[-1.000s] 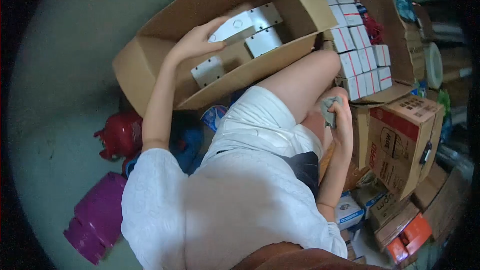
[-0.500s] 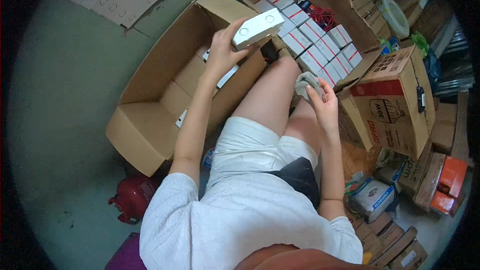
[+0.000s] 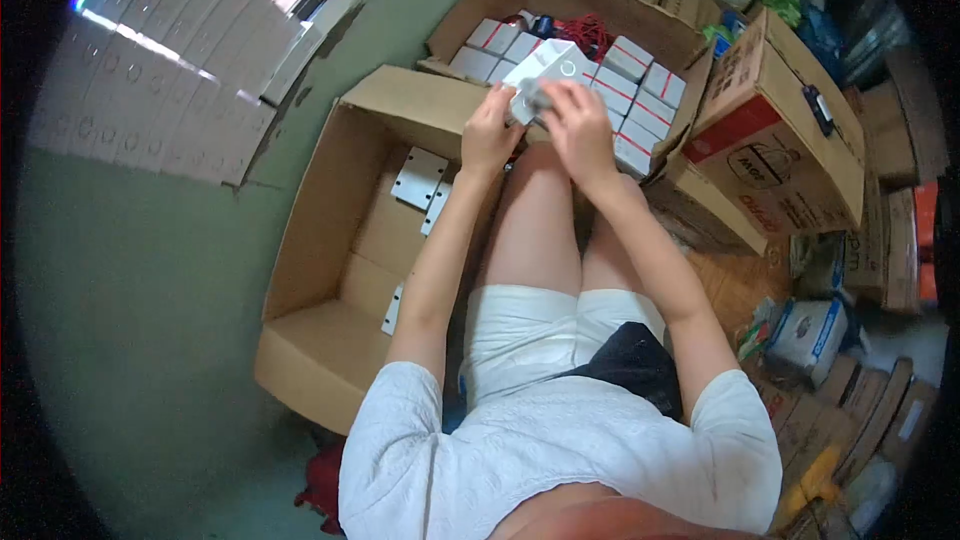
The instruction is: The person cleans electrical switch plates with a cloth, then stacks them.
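Note:
In front of my knees, my left hand [image 3: 487,135] grips a white box with round marks [image 3: 552,60] by its near end. My right hand [image 3: 582,133] is closed around a grey cloth [image 3: 534,94], which lies against the near part of that box; its fingertips are partly blurred. Below and left of my left hand, several white pieces with dark holes [image 3: 420,178] lie inside an open cardboard box [image 3: 325,175]. Beyond the held box, several white cartons with red stripes [image 3: 630,58] fill another cardboard box [image 3: 470,5].
A bundle of red cable [image 3: 585,32] lies among the striped cartons. To the right stands a printed cardboard carton [image 3: 775,140] with a dark object on its side. Stacked white panels [image 3: 150,90] are at the upper left, and a red object [image 3: 322,485] is at lower left.
My right hand has come up from the right with the cloth and now presses it to the white box. The box has tilted in my left hand, and the view has shifted.

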Tool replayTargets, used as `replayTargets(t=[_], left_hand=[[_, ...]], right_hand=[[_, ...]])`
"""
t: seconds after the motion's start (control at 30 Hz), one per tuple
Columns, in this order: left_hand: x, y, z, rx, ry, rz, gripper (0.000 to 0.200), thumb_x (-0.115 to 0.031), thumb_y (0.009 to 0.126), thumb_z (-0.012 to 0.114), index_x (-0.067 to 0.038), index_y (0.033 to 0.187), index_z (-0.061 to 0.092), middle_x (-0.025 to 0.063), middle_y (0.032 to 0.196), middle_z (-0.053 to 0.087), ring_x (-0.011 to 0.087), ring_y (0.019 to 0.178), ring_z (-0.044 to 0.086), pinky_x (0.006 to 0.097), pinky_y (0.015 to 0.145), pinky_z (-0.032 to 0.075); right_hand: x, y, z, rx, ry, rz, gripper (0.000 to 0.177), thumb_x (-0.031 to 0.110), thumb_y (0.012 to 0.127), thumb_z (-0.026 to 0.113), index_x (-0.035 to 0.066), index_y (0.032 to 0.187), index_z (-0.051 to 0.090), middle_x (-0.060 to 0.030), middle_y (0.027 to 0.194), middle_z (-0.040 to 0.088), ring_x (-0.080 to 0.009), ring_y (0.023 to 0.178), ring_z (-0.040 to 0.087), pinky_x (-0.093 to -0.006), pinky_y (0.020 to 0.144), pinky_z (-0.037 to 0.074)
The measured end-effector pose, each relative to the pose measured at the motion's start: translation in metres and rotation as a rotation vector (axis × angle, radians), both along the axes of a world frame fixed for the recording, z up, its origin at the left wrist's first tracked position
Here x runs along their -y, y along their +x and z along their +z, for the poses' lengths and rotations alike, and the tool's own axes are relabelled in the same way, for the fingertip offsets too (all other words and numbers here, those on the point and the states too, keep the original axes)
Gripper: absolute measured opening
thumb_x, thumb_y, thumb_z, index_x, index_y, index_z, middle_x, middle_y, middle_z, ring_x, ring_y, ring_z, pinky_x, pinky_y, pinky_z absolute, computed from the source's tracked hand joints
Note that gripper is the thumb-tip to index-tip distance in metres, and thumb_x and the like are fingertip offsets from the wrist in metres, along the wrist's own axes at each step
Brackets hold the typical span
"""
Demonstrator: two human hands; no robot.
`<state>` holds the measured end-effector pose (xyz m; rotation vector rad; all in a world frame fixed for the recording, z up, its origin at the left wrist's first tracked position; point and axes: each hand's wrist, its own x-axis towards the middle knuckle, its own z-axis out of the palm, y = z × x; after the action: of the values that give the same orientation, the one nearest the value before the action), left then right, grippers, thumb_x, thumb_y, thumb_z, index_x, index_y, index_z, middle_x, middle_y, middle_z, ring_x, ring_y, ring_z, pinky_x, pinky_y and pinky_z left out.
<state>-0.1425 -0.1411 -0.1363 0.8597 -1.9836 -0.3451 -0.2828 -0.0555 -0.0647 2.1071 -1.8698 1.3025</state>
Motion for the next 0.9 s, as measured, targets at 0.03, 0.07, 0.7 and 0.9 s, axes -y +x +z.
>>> replayTargets(t=[0.03, 0.07, 0.7, 0.9], left_hand=[[0.000, -0.001, 0.002, 0.037, -0.010, -0.005, 0.054, -0.009, 0.071, 0.079, -0.007, 0.120, 0.056, 0.0163, 0.117, 0.065, 0.0358, 0.105, 0.064, 0.0421, 0.085, 0.054], [0.001, -0.003, 0.004, 0.029, -0.001, -0.015, 0.054, -0.009, 0.071, 0.079, -0.007, 0.120, 0.056, 0.0163, 0.117, 0.065, 0.0358, 0.105, 0.064, 0.0421, 0.085, 0.054], [0.007, 0.002, -0.004, -0.075, 0.269, -0.141, 0.050, -0.008, 0.070, 0.073, 0.001, 0.116, 0.056, 0.0215, 0.108, 0.063, 0.0396, 0.098, 0.062, 0.0423, 0.080, 0.051], [-0.004, -0.001, 0.011, -0.132, 0.386, -0.112, 0.040, -0.006, 0.072, 0.076, 0.001, 0.108, 0.060, 0.0176, 0.096, 0.066, 0.0300, 0.088, 0.066, 0.0362, 0.077, 0.052]], right_hand=[[0.008, -0.013, -0.002, -0.006, -0.048, -0.135, 0.039, 0.007, 0.078, 0.069, 0.007, 0.116, 0.064, -0.0114, 0.110, 0.060, -0.0335, 0.101, 0.056, -0.0437, 0.089, 0.047], [0.014, -0.024, -0.005, -0.016, -0.092, -0.260, 0.040, 0.008, 0.079, 0.069, 0.006, 0.118, 0.063, -0.0115, 0.109, 0.060, -0.0336, 0.099, 0.056, -0.0441, 0.089, 0.047], [0.009, -0.003, -0.008, 0.019, 0.049, -0.105, 0.038, 0.006, 0.078, 0.070, 0.006, 0.116, 0.068, -0.0119, 0.102, 0.060, -0.0298, 0.090, 0.062, -0.0393, 0.078, 0.051], [0.020, -0.013, 0.005, 0.058, 0.071, -0.254, 0.035, 0.009, 0.080, 0.068, 0.005, 0.115, 0.066, -0.0124, 0.103, 0.061, -0.0327, 0.095, 0.061, -0.0410, 0.084, 0.050]])
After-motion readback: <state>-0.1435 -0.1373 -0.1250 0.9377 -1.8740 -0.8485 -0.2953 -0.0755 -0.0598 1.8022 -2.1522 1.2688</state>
